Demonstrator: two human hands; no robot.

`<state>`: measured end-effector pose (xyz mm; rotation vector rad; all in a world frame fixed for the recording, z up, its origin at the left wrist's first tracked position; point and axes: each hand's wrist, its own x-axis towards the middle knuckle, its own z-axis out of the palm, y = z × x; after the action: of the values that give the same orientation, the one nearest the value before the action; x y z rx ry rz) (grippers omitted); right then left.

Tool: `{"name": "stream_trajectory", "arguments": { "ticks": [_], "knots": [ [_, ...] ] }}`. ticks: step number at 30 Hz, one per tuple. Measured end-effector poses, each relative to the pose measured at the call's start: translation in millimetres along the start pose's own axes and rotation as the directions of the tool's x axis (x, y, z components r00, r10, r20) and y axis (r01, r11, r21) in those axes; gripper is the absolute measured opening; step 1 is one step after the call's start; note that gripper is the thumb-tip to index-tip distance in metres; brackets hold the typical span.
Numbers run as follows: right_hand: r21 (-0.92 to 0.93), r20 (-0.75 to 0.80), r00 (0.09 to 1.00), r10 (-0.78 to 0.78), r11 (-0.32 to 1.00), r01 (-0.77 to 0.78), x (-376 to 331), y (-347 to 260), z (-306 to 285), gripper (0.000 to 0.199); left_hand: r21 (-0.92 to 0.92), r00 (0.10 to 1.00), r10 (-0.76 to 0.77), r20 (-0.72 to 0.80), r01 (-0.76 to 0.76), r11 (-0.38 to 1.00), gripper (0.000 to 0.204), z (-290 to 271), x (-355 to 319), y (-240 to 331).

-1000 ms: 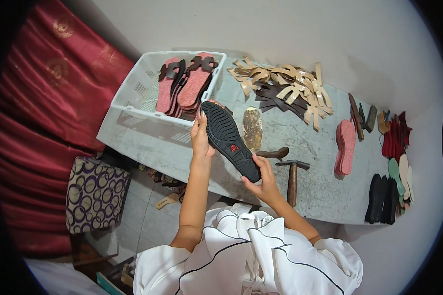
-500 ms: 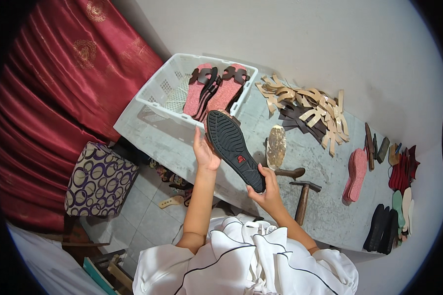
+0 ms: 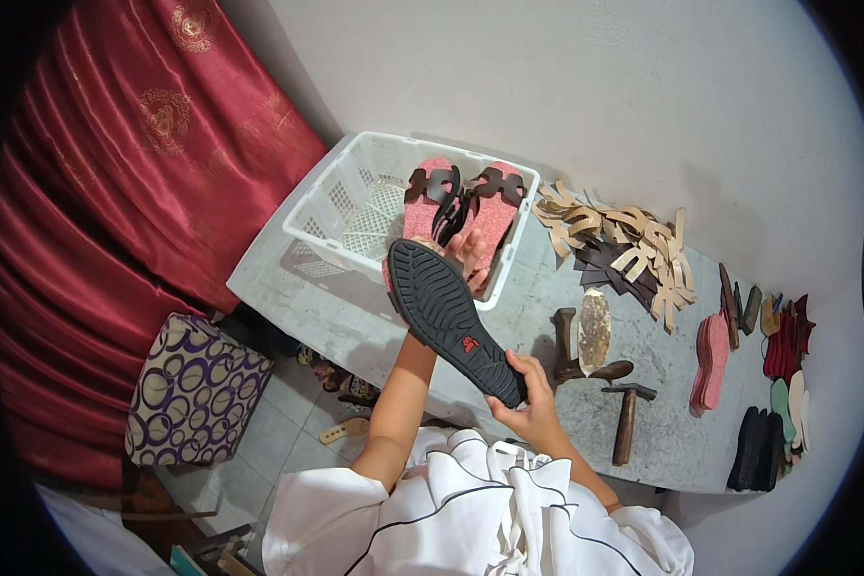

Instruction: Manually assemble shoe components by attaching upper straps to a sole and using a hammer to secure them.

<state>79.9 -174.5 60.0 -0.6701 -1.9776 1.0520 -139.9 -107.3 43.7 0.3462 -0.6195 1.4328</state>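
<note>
A sandal [image 3: 439, 305] is held up in front of me, its ridged black sole with a small red mark facing me. My right hand [image 3: 536, 401] is closed around its narrow heel end, the thumb on the near edge. Behind the toe end is my left hand [image 3: 467, 257]; its fingers stick out past the edge, apart, while the palm is hidden by the sole. A white plastic basket [image 3: 331, 252] stands just beyond, with several pink-footbed sandals [image 3: 494, 206] with dark brown straps stacked at its right side.
On the grey table [image 3: 509, 331], a metal shoe anvil [image 3: 593, 331] and a hammer [image 3: 627, 427] lie to the right. Beyond are tan and dark brown strap pieces [image 3: 634, 240], pink insoles [image 3: 709, 360] and black soles [image 3: 756, 446]. A patterned cushioned stool [image 3: 197, 389] stands at left.
My left hand has gone from beside the toe end to behind the sandal. My right hand keeps its grip on the heel. The view has shifted, so the table's things appear lower and further right.
</note>
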Motion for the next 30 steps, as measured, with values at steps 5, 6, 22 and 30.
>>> {"name": "stream_trajectory", "arguments": {
  "ticks": [5, 6, 22, 30],
  "knots": [
    [0.100, -0.003, 0.997, 0.072, 0.992, -0.072, 13, -2, 30, 0.066, 0.222, 0.964, -0.152, 0.220, 0.102, 0.970, 0.054, -3, 18, 20],
    [0.107, -0.002, 0.998, 0.063, 0.992, -0.063, 15, -1, 38, 0.066, 0.179, 0.922, -0.192, 0.336, 0.138, 0.974, 0.052, -8, 23, 27],
    [0.565, 0.034, 0.953, 0.300, 0.781, -0.266, 114, 56, 113, 0.042, 0.830, 0.861, 0.235, -0.451, 0.309, 0.465, 0.024, 12, 77, 124],
    [0.045, -0.084, 0.983, 0.162, 0.986, -0.159, 176, 92, 143, 0.051, 0.909, 0.884, 0.388, -0.261, 0.361, -0.211, 0.025, -26, 115, 179]
  ]
}}
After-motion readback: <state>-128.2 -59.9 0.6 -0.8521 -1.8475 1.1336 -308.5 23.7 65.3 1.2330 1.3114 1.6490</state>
